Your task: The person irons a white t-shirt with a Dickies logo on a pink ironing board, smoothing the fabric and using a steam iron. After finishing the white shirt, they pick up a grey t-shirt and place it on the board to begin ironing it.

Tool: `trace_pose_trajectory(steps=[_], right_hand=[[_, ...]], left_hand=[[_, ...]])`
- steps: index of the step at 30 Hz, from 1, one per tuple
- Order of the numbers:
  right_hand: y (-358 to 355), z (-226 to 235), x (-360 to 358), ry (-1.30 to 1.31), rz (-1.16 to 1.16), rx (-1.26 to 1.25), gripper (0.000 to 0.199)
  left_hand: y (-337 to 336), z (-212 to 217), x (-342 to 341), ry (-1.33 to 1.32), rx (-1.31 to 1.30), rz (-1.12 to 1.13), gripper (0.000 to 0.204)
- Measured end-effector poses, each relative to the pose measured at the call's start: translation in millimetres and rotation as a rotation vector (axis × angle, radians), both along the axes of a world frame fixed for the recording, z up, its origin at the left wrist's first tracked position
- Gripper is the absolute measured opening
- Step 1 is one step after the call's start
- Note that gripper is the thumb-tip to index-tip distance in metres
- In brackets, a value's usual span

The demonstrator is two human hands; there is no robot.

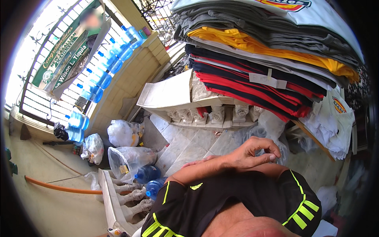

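Note:
My forearms are crossed in front of my black shirt (221,193) with neon-yellow trim. My left hand (258,153) lies over toward the right, its fingers loosely bent and the thumb apart from them, with nothing in it. Under my left forearm, my right hand (198,161) shows only in part, its fingers stretched out flat. Neither hand touches the tall stack of folded clothes (252,79) beyond them. Grey, yellow, white, navy and red layers make up that stack, with a pale blue printed piece (316,14) on top and a paper tag (267,81) on its side.
The stack rests above a white balustrade ledge (164,94). White garments (333,126) hang at the right. Blue water jugs (112,61) line the wall at the left; two more jugs (147,174) and plastic bags (136,158) lie near another balustrade (108,197). An orange pipe (63,187) extends left.

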State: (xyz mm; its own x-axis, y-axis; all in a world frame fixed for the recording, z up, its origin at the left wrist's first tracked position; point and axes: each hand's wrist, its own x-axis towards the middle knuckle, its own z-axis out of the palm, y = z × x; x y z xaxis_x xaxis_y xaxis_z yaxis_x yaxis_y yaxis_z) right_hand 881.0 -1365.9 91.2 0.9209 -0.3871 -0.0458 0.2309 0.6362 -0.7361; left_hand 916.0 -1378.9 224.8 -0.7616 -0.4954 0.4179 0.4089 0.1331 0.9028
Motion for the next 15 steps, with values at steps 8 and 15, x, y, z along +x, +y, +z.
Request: trace_pose_trajectory(steps=[8, 15], right_hand=[[-9, 12, 37, 0.009, -0.003, -0.090, 0.037], [-20, 16, 77, 0.034, -0.031, -0.119, 0.036]], left_hand=[[-4, 0, 22, 0.079, 0.331, -0.104, 0.015], [-3, 1, 55, 0.096, 0.367, -0.168, 0.014]])
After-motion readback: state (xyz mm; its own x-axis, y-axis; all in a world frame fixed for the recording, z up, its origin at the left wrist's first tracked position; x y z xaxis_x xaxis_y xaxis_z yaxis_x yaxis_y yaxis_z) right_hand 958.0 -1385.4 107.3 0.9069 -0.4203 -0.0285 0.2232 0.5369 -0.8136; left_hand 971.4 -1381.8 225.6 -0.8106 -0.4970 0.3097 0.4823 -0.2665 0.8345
